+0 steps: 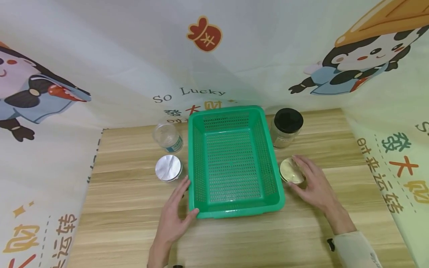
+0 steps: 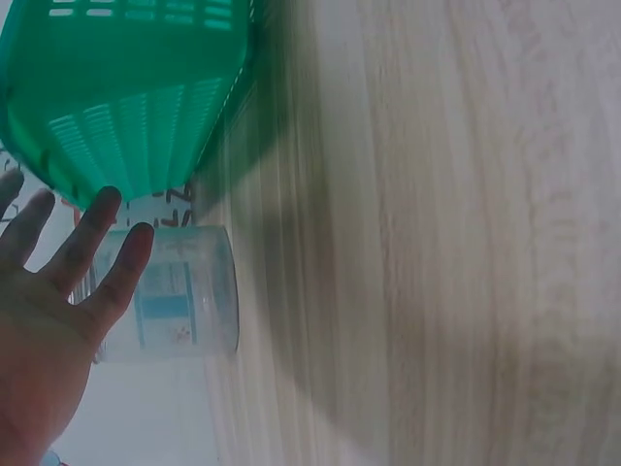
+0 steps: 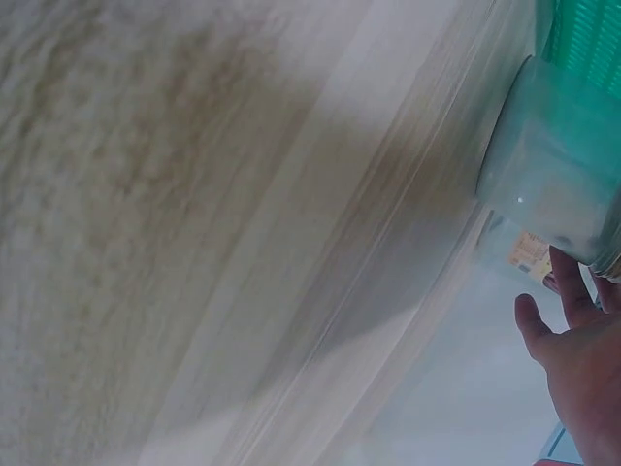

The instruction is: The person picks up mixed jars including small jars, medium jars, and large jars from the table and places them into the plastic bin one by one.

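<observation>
A green perforated plastic basket (image 1: 234,213) stands on the wooden table. My left hand (image 1: 173,221) lies at its front-left corner, thumb at the front rim and fingers fairly straight along the left side. In the left wrist view those fingers are spread. My right hand (image 1: 315,186) grips a clear jar (image 3: 548,160) by its gold lid (image 1: 289,170), with the thumb on the near edge and a finger across the far edge. One finger stands off from that jar in the right wrist view. It sits close to the basket's right wall.
A black-lidded jar (image 1: 289,121) stands behind the gold-lidded one. On the basket's left are a clear container (image 1: 167,137) with a blue label and a silver-lidded jar (image 1: 168,168). Printed cloth (image 1: 134,63) backs the table.
</observation>
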